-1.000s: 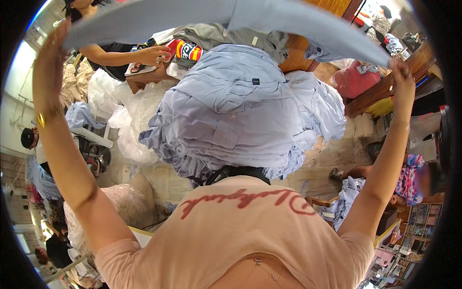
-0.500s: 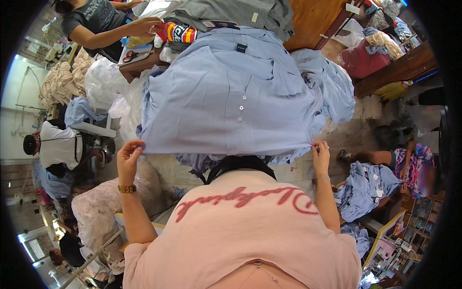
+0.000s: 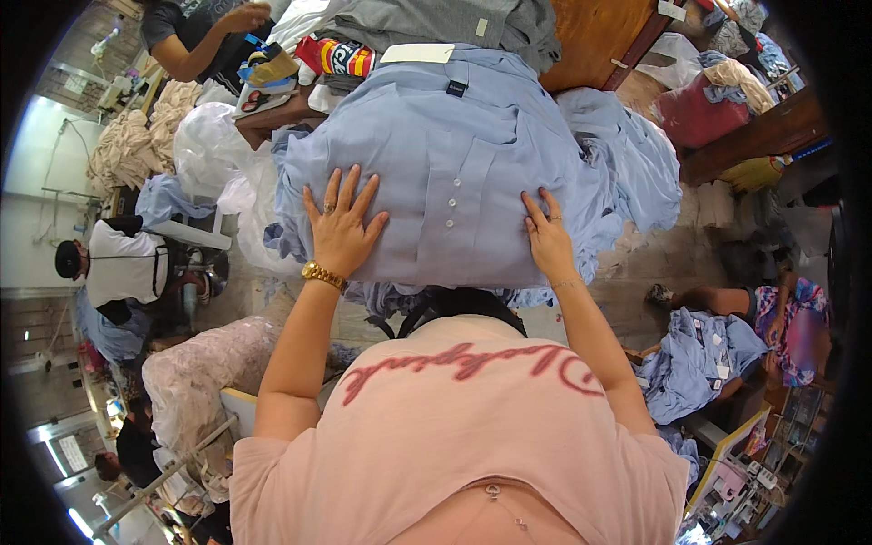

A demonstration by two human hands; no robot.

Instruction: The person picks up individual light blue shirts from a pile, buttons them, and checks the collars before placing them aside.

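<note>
A light blue shirt [image 3: 409, 200] lies spread in front of me on a heap of similar blue garments, its short row of white buttons down the middle. At its far edge sit a dark neck label [image 3: 456, 88] and a pale paper tag [image 3: 417, 54]. My left hand [image 3: 345, 218] rests on the left part of the shirt, fingers spread and palm down. On the right part, past the buttons, lies my right hand [image 3: 549, 236], its fingers stretched out on the cloth. Neither hand grips anything.
Grey fabric [image 3: 436, 27] and a red-and-yellow printed bag [image 3: 336, 56] lie beyond the shirt. Scissors [image 3: 257, 98] sit at far left, near a co-worker's arm [image 3: 195, 54]. More blue garments [image 3: 699, 363] are at right. A wrapped bundle [image 3: 204, 381] stands at left.
Both hands have let go of the shirt's near corners and moved inward and forward onto it, now flat. The tag at the far edge now shows its pale side. The co-worker's hand has drawn back.
</note>
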